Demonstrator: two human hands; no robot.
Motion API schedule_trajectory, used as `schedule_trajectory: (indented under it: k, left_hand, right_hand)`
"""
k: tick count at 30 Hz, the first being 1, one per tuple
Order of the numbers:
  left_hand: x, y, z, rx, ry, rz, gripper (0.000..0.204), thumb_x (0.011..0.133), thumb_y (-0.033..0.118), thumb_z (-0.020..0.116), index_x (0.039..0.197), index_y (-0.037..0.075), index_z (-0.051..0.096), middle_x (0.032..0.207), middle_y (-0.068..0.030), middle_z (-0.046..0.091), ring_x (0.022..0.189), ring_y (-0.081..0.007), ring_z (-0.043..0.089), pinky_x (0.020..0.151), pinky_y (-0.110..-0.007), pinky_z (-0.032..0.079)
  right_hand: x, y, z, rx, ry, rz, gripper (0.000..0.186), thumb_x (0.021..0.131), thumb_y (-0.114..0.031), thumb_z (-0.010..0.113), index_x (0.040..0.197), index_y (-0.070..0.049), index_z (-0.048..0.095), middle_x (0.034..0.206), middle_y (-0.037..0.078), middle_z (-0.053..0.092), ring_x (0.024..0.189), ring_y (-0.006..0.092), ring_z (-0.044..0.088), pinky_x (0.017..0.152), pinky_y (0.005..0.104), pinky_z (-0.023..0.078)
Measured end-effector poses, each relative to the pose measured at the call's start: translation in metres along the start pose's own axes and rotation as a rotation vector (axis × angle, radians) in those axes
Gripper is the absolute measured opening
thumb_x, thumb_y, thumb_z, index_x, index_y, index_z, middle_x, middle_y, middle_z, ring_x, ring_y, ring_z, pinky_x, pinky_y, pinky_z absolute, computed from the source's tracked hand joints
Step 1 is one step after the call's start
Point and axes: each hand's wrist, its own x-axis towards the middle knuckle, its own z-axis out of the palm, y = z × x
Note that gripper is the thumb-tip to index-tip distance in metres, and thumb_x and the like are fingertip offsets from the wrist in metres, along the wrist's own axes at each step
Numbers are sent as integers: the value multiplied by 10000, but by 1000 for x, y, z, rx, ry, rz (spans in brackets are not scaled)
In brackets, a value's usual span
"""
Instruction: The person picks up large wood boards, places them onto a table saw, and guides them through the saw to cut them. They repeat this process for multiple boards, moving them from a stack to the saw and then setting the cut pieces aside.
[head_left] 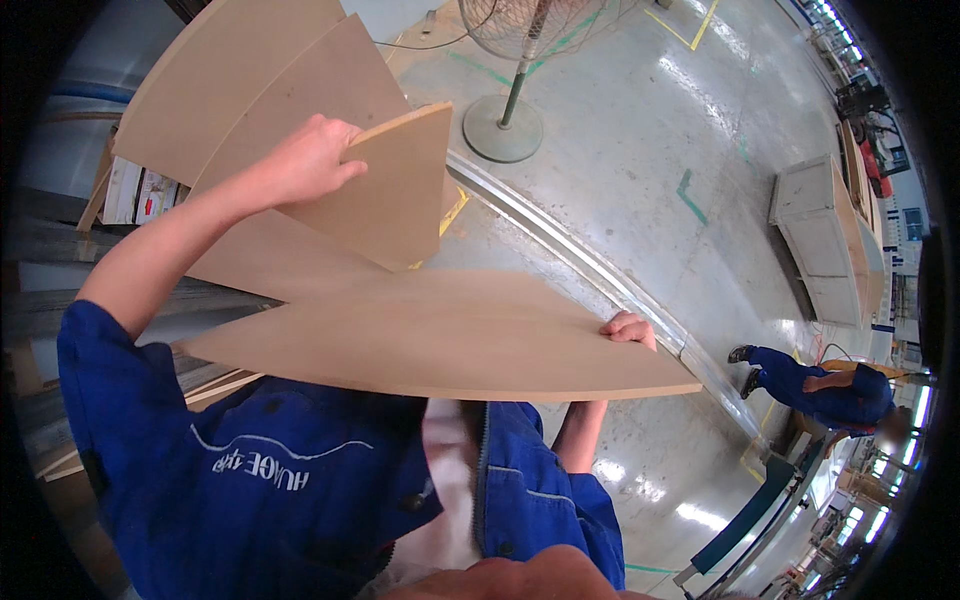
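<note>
My left hand [312,165] is closed over the top edge of an upright brown fibreboard panel [395,190], thumb on its near face. A wide fibreboard sheet [440,345] with a curved near edge lies across in front of my chest. My right hand [628,328] curls its fingers over the right-hand end of this sheet, the palm hidden beneath. Where the panel and the sheet meet, I cannot tell whether they touch. Behind my left hand lean more large curved fibreboard pieces [235,75].
A pedestal fan [505,130] stands ahead, past the panel. A metal floor strip [590,265] runs diagonally across the floor. To the right are a pale box-like cabinet [820,235], a person in blue [815,390] and a long machine [745,520]. Stacked material [45,300] lies at left.
</note>
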Motion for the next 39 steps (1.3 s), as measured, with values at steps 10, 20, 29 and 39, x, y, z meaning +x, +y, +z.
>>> schedule_trajectory:
  k: [10, 20, 29, 39]
  left_hand:
    - [-11, -67, -9, 12, -4, 155, 266, 854, 152, 672, 1042, -34, 692, 936, -258, 692, 924, -440, 662, 849, -491, 528]
    - [-2, -21, -16, -12, -1, 223, 262, 807, 123, 658, 986, -67, 684, 875, -284, 674, 828, -413, 664, 766, -460, 516]
    - [48, 90, -32, 40, 40, 524, 251, 783, 118, 686, 886, -104, 631, 616, -210, 514, 565, -183, 498, 576, -377, 457]
    - [71, 272, 31, -70, 114, 648, 238, 814, 147, 693, 917, -67, 674, 676, -178, 635, 582, -202, 599, 598, -360, 486]
  right_hand:
    - [0, -15, -28, -162, 104, -39, 375, 943, -209, 560, 640, -112, 360, 628, -1, 380, 595, 108, 356, 529, 254, 267]
    - [-25, -21, -69, -268, 481, -15, 634, 959, -619, 513, 613, -92, 442, 645, -8, 468, 621, 98, 400, 579, 283, 324]
    - [-67, -32, -113, -43, 590, -148, 333, 887, -184, 573, 591, -101, 444, 626, 30, 483, 563, 101, 432, 495, 248, 301]
    - [-113, -82, -278, -277, 795, -310, 333, 923, -167, 578, 646, -112, 401, 698, 11, 449, 554, 78, 339, 501, 228, 253]
